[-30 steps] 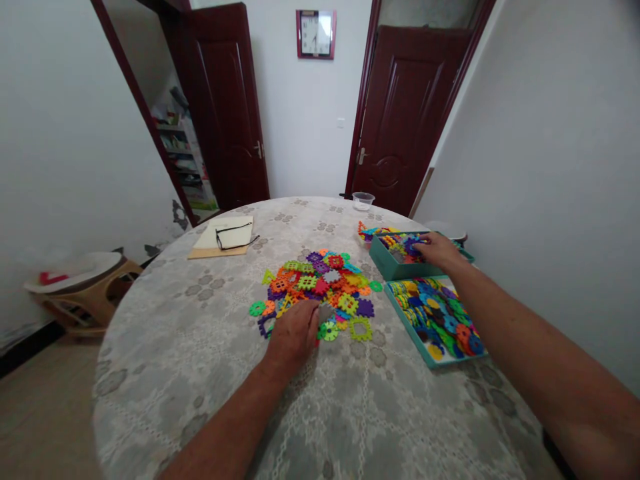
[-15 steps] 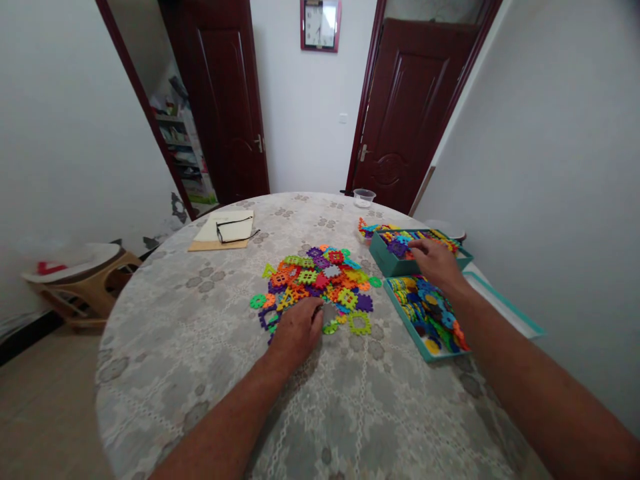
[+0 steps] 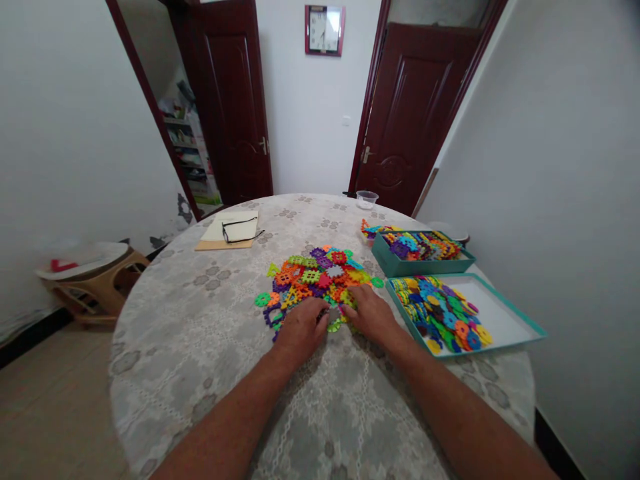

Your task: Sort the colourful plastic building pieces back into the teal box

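A pile of colourful plastic interlocking pieces point(image 3: 320, 273) lies in the middle of the round table point(image 3: 210, 333). My left hand point(image 3: 301, 328) rests palm down on the pile's near edge, fingers curled over some pieces. My right hand point(image 3: 369, 315) lies beside it on the same edge, fingers bent over the pieces. I cannot make out what either hand grips. A green round piece point(image 3: 334, 326) peeks out between the two hands.
A teal box point(image 3: 400, 265) full of pieces stands at the right, with a teal lid tray point(image 3: 505, 313) partly filled in front of it. Glasses on a notebook point(image 3: 235, 230) lie far left. A clear bowl point(image 3: 367, 199) sits at the far edge. A stool point(image 3: 95, 280) stands left.
My right hand left the teal box and came down to the near edge of the pile, beside my left hand. My left hand has stayed in place.
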The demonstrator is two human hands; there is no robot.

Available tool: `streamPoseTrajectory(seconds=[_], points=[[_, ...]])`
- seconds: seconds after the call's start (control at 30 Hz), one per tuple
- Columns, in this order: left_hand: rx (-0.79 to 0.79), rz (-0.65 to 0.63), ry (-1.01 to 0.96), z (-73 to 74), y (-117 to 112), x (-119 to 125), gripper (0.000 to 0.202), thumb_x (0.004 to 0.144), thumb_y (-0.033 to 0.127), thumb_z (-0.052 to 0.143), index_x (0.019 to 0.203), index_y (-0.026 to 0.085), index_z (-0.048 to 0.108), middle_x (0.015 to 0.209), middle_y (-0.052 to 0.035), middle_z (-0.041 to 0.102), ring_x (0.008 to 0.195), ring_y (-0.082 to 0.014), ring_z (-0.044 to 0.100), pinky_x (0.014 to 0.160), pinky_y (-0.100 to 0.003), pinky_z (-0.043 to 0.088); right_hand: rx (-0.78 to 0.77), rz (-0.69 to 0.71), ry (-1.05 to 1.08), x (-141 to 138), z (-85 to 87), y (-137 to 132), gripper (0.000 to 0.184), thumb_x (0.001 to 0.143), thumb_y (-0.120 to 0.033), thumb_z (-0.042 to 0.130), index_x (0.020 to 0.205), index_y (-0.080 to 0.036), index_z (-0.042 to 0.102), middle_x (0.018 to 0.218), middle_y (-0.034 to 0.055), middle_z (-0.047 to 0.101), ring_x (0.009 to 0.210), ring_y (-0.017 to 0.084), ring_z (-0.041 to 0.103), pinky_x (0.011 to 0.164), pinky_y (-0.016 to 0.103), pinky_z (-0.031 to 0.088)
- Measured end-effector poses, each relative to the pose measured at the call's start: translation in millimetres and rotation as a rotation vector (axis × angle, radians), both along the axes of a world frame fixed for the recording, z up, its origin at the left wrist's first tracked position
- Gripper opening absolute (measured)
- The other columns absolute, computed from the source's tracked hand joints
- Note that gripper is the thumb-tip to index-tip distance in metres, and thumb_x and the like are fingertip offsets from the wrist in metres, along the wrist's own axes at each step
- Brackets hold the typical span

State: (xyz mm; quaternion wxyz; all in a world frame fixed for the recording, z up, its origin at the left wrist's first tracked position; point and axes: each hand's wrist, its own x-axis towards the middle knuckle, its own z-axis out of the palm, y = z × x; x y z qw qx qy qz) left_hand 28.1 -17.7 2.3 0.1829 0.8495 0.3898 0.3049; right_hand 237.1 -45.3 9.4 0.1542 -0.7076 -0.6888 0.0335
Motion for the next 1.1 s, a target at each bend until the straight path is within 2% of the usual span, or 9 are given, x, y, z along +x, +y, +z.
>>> streamPoseTrajectory(seconds=[0.17, 0.33, 0.43, 0.53, 0.63, 0.77, 0.87, 1.0, 1.1], points=[[0.004, -0.074, -0.018, -1.4, 0, 0, 0.022, 0.092, 0.012, 0.059, 0.107, 0.020, 0.073, 0.101, -0.0072, 0.072, 0.096, -0.0214, 0.066, 0.090, -0.035, 0.052, 0.102, 0.023, -0.041, 6, -10.3, 1, 0.024, 0.101, -0.029, 0.056, 0.121, -0.020, 0.065, 0.120, 0.0128, 0.064, 0.109, 0.025, 0.063, 0.085, 0.030, 0.048], [0.003, -0.103, -0.026, -4.7, 0, 0, 0.027, 0.092, 0.011, 0.058, 0.112, 0.020, 0.073, 0.102, -0.0066, 0.071, 0.096, -0.0212, 0.066, 0.090, -0.035, 0.053, 0.230, 0.086, 0.030, 20, -21.2, 4, 0.026, 0.103, -0.020, 0.044, 0.120, -0.018, 0.064, 0.115, 0.0128, 0.066, 0.111, 0.025, 0.061, 0.092, 0.033, 0.048], [-0.002, -0.091, -0.034, -7.8, 1, 1, 0.035, 0.091, 0.008, 0.059, 0.122, 0.019, 0.070, 0.106, -0.0071, 0.072, 0.098, -0.0214, 0.067, 0.093, -0.036, 0.054, 0.290, 0.073, 0.090, 25, -19.9, 4, 0.026, 0.103, -0.021, 0.042, 0.116, -0.017, 0.064, 0.111, 0.0138, 0.069, 0.107, 0.027, 0.062, 0.093, 0.036, 0.047], [-0.002, -0.082, -0.063, -9.6, 1, 1, 0.047, 0.090, 0.007, 0.061, 0.135, 0.019, 0.065, 0.111, -0.0074, 0.073, 0.100, -0.0212, 0.067, 0.098, -0.038, 0.054, 0.326, 0.019, 0.151, 26, -14.1, 2, 0.022, 0.104, -0.026, 0.043, 0.109, -0.020, 0.064, 0.102, 0.0117, 0.070, 0.096, 0.026, 0.064, 0.087, 0.035, 0.047], [-0.013, -0.076, -0.079, -9.8, 1, 1, 0.055, 0.089, 0.006, 0.061, 0.143, 0.020, 0.061, 0.112, -0.0072, 0.073, 0.101, -0.0208, 0.068, 0.100, -0.038, 0.054, 0.305, 0.021, 0.214, 24, -8.9, -4, 0.019, 0.103, -0.030, 0.046, 0.108, -0.021, 0.062, 0.094, 0.0087, 0.071, 0.087, 0.025, 0.065, 0.078, 0.033, 0.044], [0.001, -0.078, -0.051, -10.7, 2, 1, 0.051, 0.090, 0.008, 0.063, 0.139, 0.018, 0.063, 0.114, -0.0083, 0.073, 0.102, -0.0217, 0.068, 0.100, -0.039, 0.055, 0.198, 0.097, 0.255, 21, -5.5, -11, 0.021, 0.102, -0.031, 0.047, 0.115, -0.021, 0.061, 0.091, 0.0060, 0.070, 0.081, 0.024, 0.065, 0.073, 0.032, 0.040], [0.015, -0.078, -0.031, -12.5, 2, 1, 0.049, 0.090, 0.008, 0.063, 0.138, 0.018, 0.064, 0.113, -0.0084, 0.074, 0.101, -0.0215, 0.069, 0.098, -0.039, 0.055, 0.175, 0.108, 0.309, 22, -2.7, -13, 0.015, 0.103, -0.031, 0.047, 0.109, -0.023, 0.059, 0.089, 0.0036, 0.068, 0.080, 0.022, 0.063, 0.072, 0.031, 0.039], [0.036, -0.065, -0.048, -13.8, 2, 2, 0.047, 0.091, 0.010, 0.065, 0.137, 0.018, 0.065, 0.111, -0.0078, 0.075, 0.100, -0.0211, 0.069, 0.097, -0.038, 0.056, 0.196, 0.198, 0.358, 21, -1.1, -9, 0.018, 0.105, -0.030, 0.045, 0.090, -0.024, 0.053, 0.089, 0.0031, 0.062, 0.086, 0.021, 0.060, 0.078, 0.031, 0.042], [0.057, -0.067, -0.080, -13.1, 3, 2, 0.046, 0.091, 0.011, 0.066, 0.137, 0.018, 0.066, 0.110, -0.0078, 0.075, 0.098, -0.0215, 0.070, 0.096, -0.038, 0.058, 0.195, 0.286, 0.299, 16, -6.2, -4, 0.015, 0.105, -0.027, 0.046, 0.092, -0.023, 0.053, 0.098, 0.0052, 0.062, 0.097, 0.022, 0.059, 0.088, 0.032, 0.045]])
